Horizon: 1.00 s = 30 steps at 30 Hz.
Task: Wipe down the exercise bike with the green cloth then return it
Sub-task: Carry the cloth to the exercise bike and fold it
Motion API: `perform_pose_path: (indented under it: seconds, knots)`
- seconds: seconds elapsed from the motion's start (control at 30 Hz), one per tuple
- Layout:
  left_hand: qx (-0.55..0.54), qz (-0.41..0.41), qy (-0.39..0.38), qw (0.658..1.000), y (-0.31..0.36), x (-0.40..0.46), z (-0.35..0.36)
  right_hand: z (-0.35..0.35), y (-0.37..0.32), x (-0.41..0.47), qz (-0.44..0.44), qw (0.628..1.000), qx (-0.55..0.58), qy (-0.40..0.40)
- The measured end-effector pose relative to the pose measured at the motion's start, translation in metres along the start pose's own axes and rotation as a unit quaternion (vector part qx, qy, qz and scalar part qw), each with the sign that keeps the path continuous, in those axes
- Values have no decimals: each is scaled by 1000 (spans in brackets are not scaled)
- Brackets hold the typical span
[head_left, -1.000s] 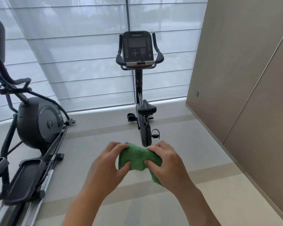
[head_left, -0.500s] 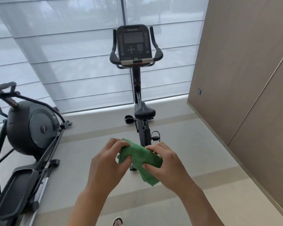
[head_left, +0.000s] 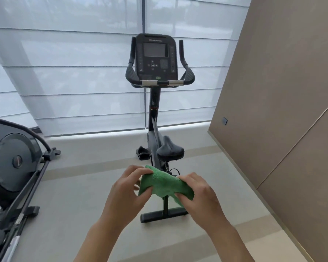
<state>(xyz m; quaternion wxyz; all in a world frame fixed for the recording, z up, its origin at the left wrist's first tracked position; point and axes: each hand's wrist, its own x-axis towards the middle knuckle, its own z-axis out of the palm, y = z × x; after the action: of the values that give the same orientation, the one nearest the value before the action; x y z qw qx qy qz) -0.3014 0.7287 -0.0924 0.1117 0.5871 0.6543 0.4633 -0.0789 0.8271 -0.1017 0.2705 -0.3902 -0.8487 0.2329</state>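
A black exercise bike [head_left: 155, 76] stands straight ahead, facing the window, with its console and handlebars at the top, its saddle [head_left: 170, 150] lower down and its rear foot bar [head_left: 163, 214] on the floor. In front of my chest, between me and the saddle, I hold a folded green cloth [head_left: 164, 183]. My left hand [head_left: 128, 193] pinches its left end. My right hand [head_left: 198, 194] grips its right end. The cloth hides part of the bike's rear post and is not touching the bike.
An elliptical trainer [head_left: 13, 163] fills the left edge, its rails running toward me. A brown panelled wall [head_left: 284, 95] closes off the right. White blinds [head_left: 74, 76] cover the window behind the bike. Pale floor [head_left: 80, 195] lies between the two machines.
I have moved closer to the bike, which now looms larger and its foot bar has come into view. My hands have spread the cloth a little wider.
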Motion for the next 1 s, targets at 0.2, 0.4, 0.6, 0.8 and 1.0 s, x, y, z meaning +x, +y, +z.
perform_pose_path:
  seconds: [0.2, 0.4, 0.6, 0.8, 1.0]
  knots:
    - [-52, -26, 14, 998, -67, 49, -25, 52, -16, 65, 9, 999, -20, -33]
    - [-20, 5, -31, 999, -93, 87, -26, 85, -10, 104, 89, 987, 27, -133]
    - [30, 11, -97, 995, -118, 135, -9, 94, 12, 159, 136, 975, 75, -158]
    - [15, -9, -125, 992, -141, 197, 18, 107, 57, 230, 146, 946, 173, -230]
    - [12, -30, -129, 991, -160, 276, 60, 110, 136, 309, 175, 920, 222, -272]
